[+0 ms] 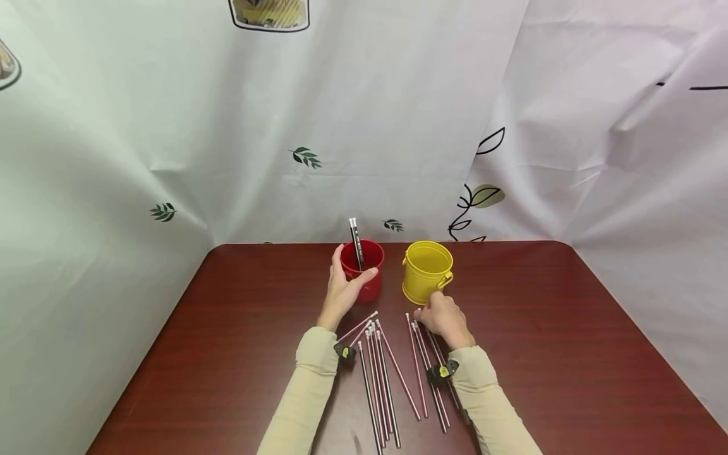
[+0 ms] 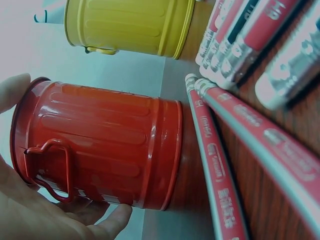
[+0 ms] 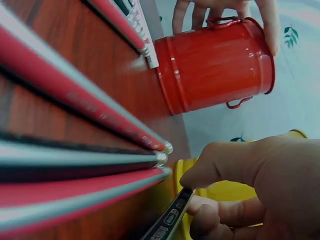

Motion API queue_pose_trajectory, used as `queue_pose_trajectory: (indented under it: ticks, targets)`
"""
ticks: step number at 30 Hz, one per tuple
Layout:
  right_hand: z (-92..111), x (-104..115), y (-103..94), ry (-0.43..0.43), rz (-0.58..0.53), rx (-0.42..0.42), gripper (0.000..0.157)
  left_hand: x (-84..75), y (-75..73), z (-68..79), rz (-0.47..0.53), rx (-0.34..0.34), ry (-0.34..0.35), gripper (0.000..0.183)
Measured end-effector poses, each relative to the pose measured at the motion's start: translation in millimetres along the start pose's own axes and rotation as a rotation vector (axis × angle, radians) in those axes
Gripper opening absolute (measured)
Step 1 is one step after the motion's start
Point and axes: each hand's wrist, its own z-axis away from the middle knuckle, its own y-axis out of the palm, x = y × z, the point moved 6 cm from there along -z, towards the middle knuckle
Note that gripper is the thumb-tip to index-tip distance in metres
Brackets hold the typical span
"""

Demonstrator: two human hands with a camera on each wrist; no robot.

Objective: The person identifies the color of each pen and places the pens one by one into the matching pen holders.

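My left hand (image 1: 340, 292) holds a small red metal bucket (image 1: 372, 289), thumb on the near side and fingers round the far left side. Black pencils (image 1: 356, 243) with white eraser ends stand tilted inside it. My right hand (image 1: 448, 319) pinches a black pencil (image 3: 169, 218) near its end, thumb against fingers, just in front of the yellow bucket (image 1: 419, 281). Beside that hand lie red and black pencils (image 1: 423, 373), their eraser ends toward the buckets. More red and black pencils (image 1: 375, 385) are spread near my left wrist.
Both buckets stand near the back edge of the dark red wooden table (image 1: 250, 316). A white curtain (image 1: 364, 114) printed with leaves hangs right behind it. One red pencil (image 1: 398, 370) lies slanted between the two pencil groups.
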Motion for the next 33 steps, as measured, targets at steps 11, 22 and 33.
queue_pose_trajectory:
  ticks: [11, 22, 33]
  targets:
    - [9, 18, -15.8, -0.088, -0.114, -0.030, 0.027, 1.1, -0.2, 0.5, -0.008, -0.004, 0.001, 0.091]
    - [17, 32, -31.5, -0.122, -0.208, -0.038, 0.013, 1.0, -0.8, 1.1, -0.008, -0.011, 0.006, 0.092]
    - [26, 41, -56.2, -0.205, -0.279, -0.154, 0.008, 1.4, -0.4, 1.2, -0.002, -0.017, 0.014, 0.092]
